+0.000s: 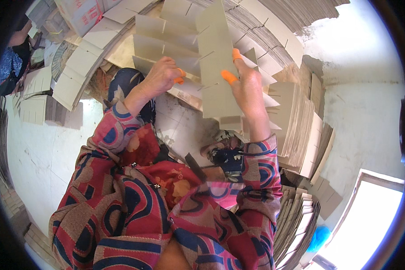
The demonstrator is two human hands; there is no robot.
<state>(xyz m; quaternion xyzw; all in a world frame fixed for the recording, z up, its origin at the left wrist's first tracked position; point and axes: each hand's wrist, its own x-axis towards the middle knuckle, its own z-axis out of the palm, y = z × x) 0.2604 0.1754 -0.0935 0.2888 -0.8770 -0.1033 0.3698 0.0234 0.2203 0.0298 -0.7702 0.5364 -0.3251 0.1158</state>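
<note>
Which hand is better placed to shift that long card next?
Probably the right hand: it holds the long card along its right side. The left hand is apart from that card, near the upright cards.

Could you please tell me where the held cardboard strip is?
In the head view, the cardboard strip is at upper centre, held in the right hand, with the left hand to its left.
</note>
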